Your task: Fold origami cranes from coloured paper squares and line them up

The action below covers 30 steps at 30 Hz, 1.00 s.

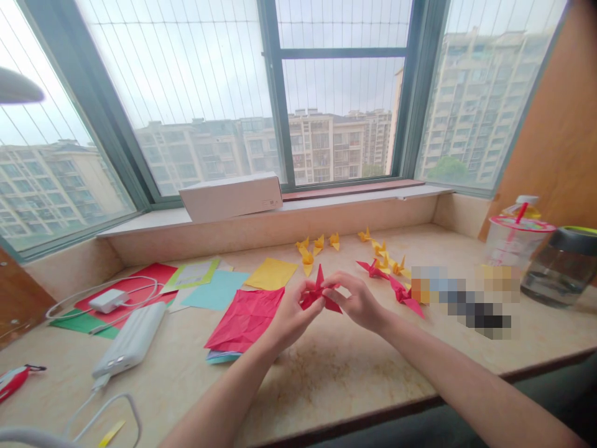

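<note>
Between my two hands is a red origami crane, held above the stone countertop with one point sticking up and another pointing down to the right. My left hand pinches it from the left, thumb on the near side. My right hand grips its right side with the fingertips, which partly cover the folds. Below and left of my left hand lies a stack of creased red paper with light blue sheets under it. Right of my right hand sit finished red cranes and several yellow cranes.
Coloured sheets, among them a yellow one and a light blue one, lie left of centre. A white power bank, cable and charger are farther left. A lidded cup and dark-lidded jug stand right. A white box rests on the sill.
</note>
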Each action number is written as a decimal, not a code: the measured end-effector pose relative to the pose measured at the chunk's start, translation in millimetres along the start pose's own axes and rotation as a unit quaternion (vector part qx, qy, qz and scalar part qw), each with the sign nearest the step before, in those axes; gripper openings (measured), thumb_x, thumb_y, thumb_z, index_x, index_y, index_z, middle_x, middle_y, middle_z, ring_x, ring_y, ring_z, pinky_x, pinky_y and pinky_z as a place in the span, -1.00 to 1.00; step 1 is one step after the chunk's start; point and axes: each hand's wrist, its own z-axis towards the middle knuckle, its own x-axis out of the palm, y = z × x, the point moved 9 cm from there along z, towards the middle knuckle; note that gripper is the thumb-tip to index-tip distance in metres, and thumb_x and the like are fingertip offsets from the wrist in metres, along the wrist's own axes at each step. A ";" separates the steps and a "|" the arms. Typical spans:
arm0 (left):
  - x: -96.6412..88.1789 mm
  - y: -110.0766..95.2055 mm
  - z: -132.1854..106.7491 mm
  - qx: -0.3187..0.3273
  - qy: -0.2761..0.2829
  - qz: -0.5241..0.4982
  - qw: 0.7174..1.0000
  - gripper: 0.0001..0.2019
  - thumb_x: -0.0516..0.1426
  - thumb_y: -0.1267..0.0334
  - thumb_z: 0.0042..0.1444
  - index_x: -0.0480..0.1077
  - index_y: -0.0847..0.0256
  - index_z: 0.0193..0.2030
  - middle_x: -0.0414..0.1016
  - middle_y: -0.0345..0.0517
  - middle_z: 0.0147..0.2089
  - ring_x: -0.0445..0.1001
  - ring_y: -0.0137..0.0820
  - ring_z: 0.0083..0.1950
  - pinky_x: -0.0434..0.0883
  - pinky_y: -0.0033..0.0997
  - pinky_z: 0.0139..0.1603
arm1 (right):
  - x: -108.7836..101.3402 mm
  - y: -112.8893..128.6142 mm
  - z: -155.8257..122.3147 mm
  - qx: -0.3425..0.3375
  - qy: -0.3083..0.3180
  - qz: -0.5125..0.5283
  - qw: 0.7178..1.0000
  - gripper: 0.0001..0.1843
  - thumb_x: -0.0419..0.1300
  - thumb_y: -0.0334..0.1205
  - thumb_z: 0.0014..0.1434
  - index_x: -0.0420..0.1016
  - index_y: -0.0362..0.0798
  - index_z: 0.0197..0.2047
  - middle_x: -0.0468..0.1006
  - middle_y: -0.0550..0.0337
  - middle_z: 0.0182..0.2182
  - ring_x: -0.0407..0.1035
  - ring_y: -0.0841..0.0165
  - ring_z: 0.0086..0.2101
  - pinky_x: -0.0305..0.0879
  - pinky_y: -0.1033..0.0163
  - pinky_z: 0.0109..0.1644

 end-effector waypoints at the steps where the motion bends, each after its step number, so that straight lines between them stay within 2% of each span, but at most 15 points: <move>1: -0.6 -1.1 0.0 0.004 -0.003 0.012 1.000 -0.74 0.23 0.11 0.12 0.42 0.27 -0.19 0.55 -0.05 -0.24 0.53 -0.33 -0.21 0.43 -0.38 -0.20 | -0.8 0.1 -0.2 0.001 -0.004 -0.002 1.000 -0.89 0.18 -0.17 0.27 0.52 0.04 -0.21 0.58 0.14 -0.30 0.44 0.28 -0.25 0.35 0.16 -0.13; 4: -1.5 -0.4 0.3 0.003 -0.007 0.015 1.000 -0.75 0.24 0.11 0.11 0.45 0.27 -0.20 0.54 -0.08 -0.25 0.51 -0.34 -0.21 0.44 -0.40 -0.20 | -1.4 3.0 -0.5 -0.003 -0.007 -0.002 1.000 -0.90 0.18 -0.20 0.27 0.52 0.06 -0.17 0.58 0.15 -0.28 0.45 0.28 -0.23 0.37 0.15 -0.12; 7: -1.9 3.9 1.1 -0.007 -0.007 -0.024 1.000 -0.73 0.25 0.12 0.09 0.45 0.26 -0.16 0.54 -0.08 -0.22 0.52 -0.33 -0.18 0.47 -0.37 -0.15 | -1.9 6.0 -0.3 -0.007 -0.011 0.007 1.000 -0.87 0.17 -0.21 0.28 0.52 0.06 -0.13 0.58 0.15 -0.27 0.46 0.28 -0.23 0.38 0.15 -0.10; 11: -3.1 10.4 2.8 -0.019 -0.011 -0.076 0.997 -0.67 0.27 0.12 0.08 0.43 0.27 -0.08 0.54 -0.01 -0.12 0.53 -0.29 -0.10 0.47 -0.32 -0.07 | -7.6 1.8 -0.1 0.014 -0.050 0.012 0.999 -0.87 0.18 -0.19 0.27 0.50 0.06 -0.11 0.59 0.13 -0.23 0.46 0.26 -0.19 0.39 0.14 -0.07; 14: -1.1 10.3 2.9 -0.015 -0.005 -0.099 0.995 -0.69 0.28 0.12 0.07 0.42 0.26 -0.11 0.55 -0.02 -0.13 0.53 -0.31 -0.10 0.45 -0.34 -0.07 | -10.2 -1.1 -0.1 0.026 -0.067 0.006 0.997 -0.87 0.16 -0.19 0.28 0.48 0.05 -0.12 0.59 0.13 -0.23 0.46 0.27 -0.20 0.38 0.15 -0.07; 18: 3.1 9.3 1.0 -0.034 0.004 -0.101 0.994 -0.70 0.28 0.08 0.08 0.41 0.27 -0.21 0.54 -0.08 -0.23 0.51 -0.35 -0.20 0.41 -0.38 -0.15 | -6.8 5.8 0.5 0.002 -0.037 -0.009 0.999 -0.89 0.13 -0.23 0.31 0.49 0.05 -0.17 0.57 0.16 -0.29 0.44 0.30 -0.26 0.36 0.20 -0.14; 21: -0.1 7.9 0.7 -0.043 -0.018 -0.076 0.996 -0.70 0.26 0.05 0.09 0.42 0.28 -0.27 0.51 -0.11 -0.30 0.48 -0.38 -0.27 0.38 -0.40 -0.21 | -1.4 13.2 -0.2 -0.023 -0.001 -0.014 1.000 -0.84 0.09 -0.26 0.32 0.51 0.06 -0.16 0.55 0.15 -0.28 0.43 0.30 -0.24 0.35 0.20 -0.14; 23: -2.5 6.4 1.4 -0.041 -0.030 -0.063 0.997 -0.70 0.26 0.05 0.09 0.42 0.27 -0.26 0.52 -0.12 -0.31 0.47 -0.37 -0.27 0.37 -0.40 -0.21 | -0.9 15.7 -0.9 -0.031 -0.001 -0.012 0.999 -0.83 0.08 -0.26 0.33 0.50 0.06 -0.12 0.54 0.14 -0.26 0.43 0.30 -0.23 0.35 0.19 -0.13; 27: -2.3 5.3 2.2 -0.031 -0.030 -0.087 0.995 -0.73 0.26 0.09 0.09 0.45 0.25 -0.20 0.57 -0.05 -0.19 0.50 -0.29 -0.14 0.38 -0.32 -0.06 | -7.1 12.2 -1.1 -0.021 -0.051 -0.009 0.998 -0.84 0.11 -0.22 0.31 0.48 0.06 -0.08 0.51 0.14 -0.25 0.43 0.31 -0.23 0.37 0.19 -0.11; 30: -4.3 7.7 1.1 -0.027 -0.045 -0.131 0.990 -0.76 0.28 0.13 0.08 0.44 0.23 -0.20 0.58 -0.05 -0.17 0.51 -0.28 -0.10 0.38 -0.30 -0.01 | -15.8 0.7 -1.2 0.016 -0.107 0.005 0.994 -0.82 0.13 -0.16 0.30 0.47 0.06 -0.06 0.52 0.13 -0.22 0.44 0.30 -0.21 0.38 0.17 -0.09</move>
